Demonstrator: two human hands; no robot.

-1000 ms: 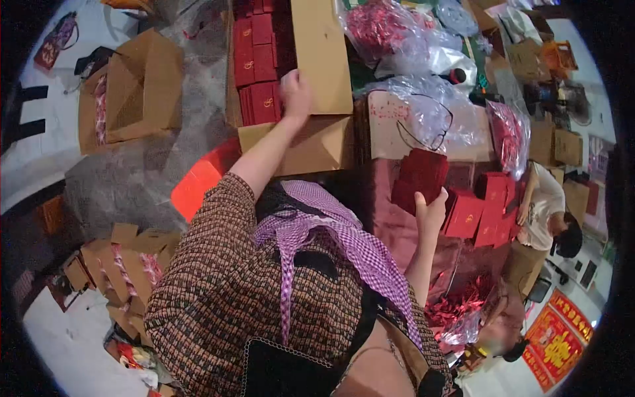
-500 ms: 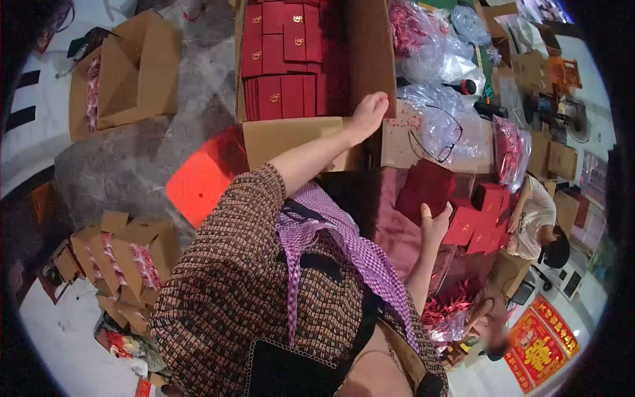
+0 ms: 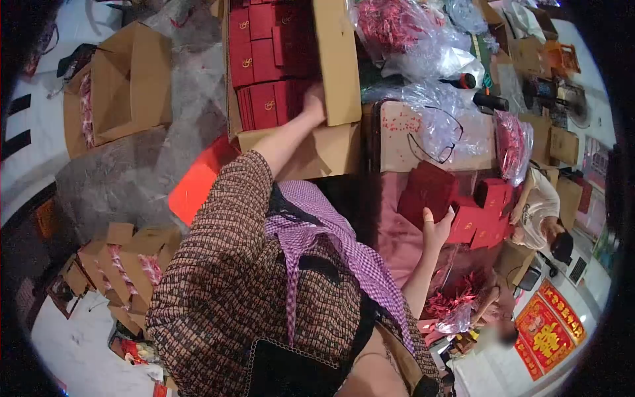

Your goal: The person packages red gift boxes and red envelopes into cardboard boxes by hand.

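My left hand (image 3: 313, 107) is inside the open cardboard box (image 3: 340, 73), at the right end of the front row of red packets (image 3: 264, 104) with gold marks. Its fingers are blurred and partly hidden in shadow, so their grip cannot be made out. On the right, my right hand (image 3: 436, 228) is closed on a dark red packet stack (image 3: 426, 192), thumb at its lower edge. Beside that stack, more red packets (image 3: 473, 218) lie on the pink cloth (image 3: 393, 228).
An orange-red stool (image 3: 198, 185) stands below the box. Eyeglasses (image 3: 444, 155) and clear plastic bags (image 3: 430, 112) lie on a cardboard-topped surface. Another open carton (image 3: 122, 92) is at left. A person in a white top (image 3: 539, 205) is at the right.
My left hand has moved from the box's flap edge down and left into the box. The box appears shifted left, with its flap lower. My right hand still holds the dark red stack.
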